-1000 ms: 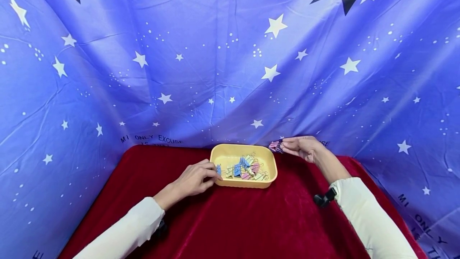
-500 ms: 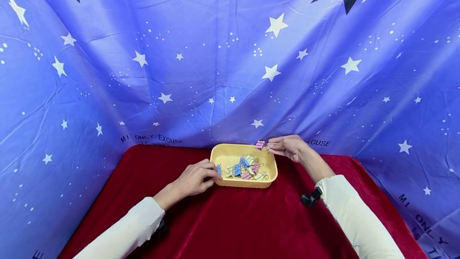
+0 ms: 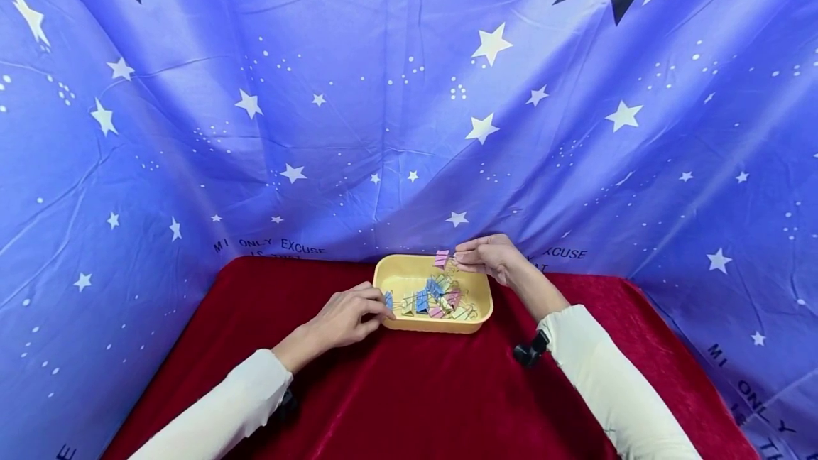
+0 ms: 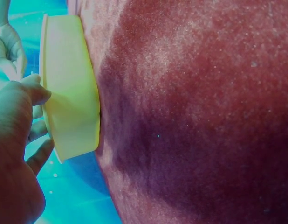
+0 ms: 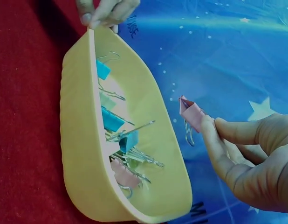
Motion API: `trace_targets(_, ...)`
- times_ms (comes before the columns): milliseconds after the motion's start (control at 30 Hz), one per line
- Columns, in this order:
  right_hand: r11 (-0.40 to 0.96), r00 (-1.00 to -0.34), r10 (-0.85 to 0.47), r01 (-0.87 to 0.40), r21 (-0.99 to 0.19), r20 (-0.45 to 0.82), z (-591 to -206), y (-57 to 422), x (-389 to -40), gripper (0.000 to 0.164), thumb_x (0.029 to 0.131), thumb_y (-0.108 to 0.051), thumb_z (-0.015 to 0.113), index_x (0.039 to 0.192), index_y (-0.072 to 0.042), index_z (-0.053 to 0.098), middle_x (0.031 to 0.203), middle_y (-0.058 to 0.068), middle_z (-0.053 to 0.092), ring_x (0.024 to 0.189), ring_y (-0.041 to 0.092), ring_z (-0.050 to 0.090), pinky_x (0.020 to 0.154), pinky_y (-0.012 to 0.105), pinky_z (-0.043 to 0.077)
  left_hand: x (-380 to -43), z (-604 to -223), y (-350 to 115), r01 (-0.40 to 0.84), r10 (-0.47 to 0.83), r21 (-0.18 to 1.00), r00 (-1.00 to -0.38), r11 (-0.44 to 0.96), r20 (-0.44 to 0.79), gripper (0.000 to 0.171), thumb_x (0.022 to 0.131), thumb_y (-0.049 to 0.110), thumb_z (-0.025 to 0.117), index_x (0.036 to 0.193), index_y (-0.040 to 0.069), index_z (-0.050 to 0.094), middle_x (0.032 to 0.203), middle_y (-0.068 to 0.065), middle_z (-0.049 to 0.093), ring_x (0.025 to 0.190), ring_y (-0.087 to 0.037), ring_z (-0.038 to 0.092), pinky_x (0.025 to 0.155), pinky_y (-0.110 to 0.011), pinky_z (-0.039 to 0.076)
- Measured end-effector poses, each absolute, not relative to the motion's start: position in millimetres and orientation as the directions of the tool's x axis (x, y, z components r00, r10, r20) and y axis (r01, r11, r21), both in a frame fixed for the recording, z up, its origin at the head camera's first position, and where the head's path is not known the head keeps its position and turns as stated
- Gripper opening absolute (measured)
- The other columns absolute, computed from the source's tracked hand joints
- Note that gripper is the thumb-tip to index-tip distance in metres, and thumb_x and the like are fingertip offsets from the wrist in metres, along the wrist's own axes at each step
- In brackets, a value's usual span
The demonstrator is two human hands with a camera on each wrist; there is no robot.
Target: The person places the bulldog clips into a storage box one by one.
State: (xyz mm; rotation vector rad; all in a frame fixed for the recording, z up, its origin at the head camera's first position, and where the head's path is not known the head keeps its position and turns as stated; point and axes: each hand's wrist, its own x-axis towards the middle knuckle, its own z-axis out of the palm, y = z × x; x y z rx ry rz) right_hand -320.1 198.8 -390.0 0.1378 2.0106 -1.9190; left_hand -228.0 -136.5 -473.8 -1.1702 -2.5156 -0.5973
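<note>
A yellow plastic box (image 3: 433, 327) holds several binder clips in blue, pink and pale yellow-green. My left hand (image 3: 348, 314) grips its left end, thumb and fingers on the rim, as the right wrist view also shows. Between the thumb and fingers of my right hand (image 3: 491, 259) is a pink binder clip (image 5: 192, 115), pinched above the back right part of the box. Its wire handle hangs down in the right wrist view. Inside, blue clips (image 3: 422, 301) and a pink clip (image 5: 124, 173) lie jumbled, their wire handles overlapping.
The box stands near the back edge of a table covered with red velvet cloth (image 3: 409, 396). A blue cloth with white stars (image 3: 383, 126) hangs close behind it and along both sides.
My right hand has moved left with the pink binder clip, from beyond the box's right end to over its back rim. My left hand stays on the box.
</note>
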Motion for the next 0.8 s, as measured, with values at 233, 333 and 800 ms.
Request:
trace_targets(233,0.185,-0.946,-0.139,0.266,-0.946,-0.294,-388.7,177.2,-317.8,0.046,0.096,0.022,0.067,0.142,0.021,0.064,0.104,0.022,0.084,0.076,0.014,0.081,0.086,0.032,0.069,-228.5,-473.7,-137.0,0.776,0.651,0.25,-0.625,0.579,0.432,0.024,0.095,0.008,0.082,0.109,0.026,0.09,0.106,0.01,0.077,0.101,-0.009,0.065,0.075,-0.023,0.058)
trace_targets(333,0.215,-0.946,-0.146,0.256,-0.942,-0.29,-388.0,166.7,-317.3,0.045,0.097,0.021,0.067,0.142,0.021,0.064,0.113,0.031,0.082,0.073,0.014,0.081,0.087,0.033,0.069,-228.6,-473.7,-137.1,0.775,0.651,0.25,-0.625,0.58,0.43,0.025,0.095,0.008,0.082,0.109,0.026,0.09,0.106,0.01,0.077,0.101,-0.009,0.065,0.075,-0.022,0.057)
trace_targets(800,0.327,-0.958,-0.179,0.157,-0.932,-0.225,-394.7,129.6,-314.5,0.036,0.092,0.019,0.075,0.127,0.02,0.073,0.118,0.038,0.079,0.073,0.017,0.08,0.088,0.037,0.069,-227.7,-472.5,-136.8,0.771,0.652,0.243,-0.631,0.589,0.421,0.023,0.095,0.01,0.083,0.11,0.027,0.09,0.106,0.009,0.076,0.102,-0.01,0.066,0.077,-0.024,0.058)
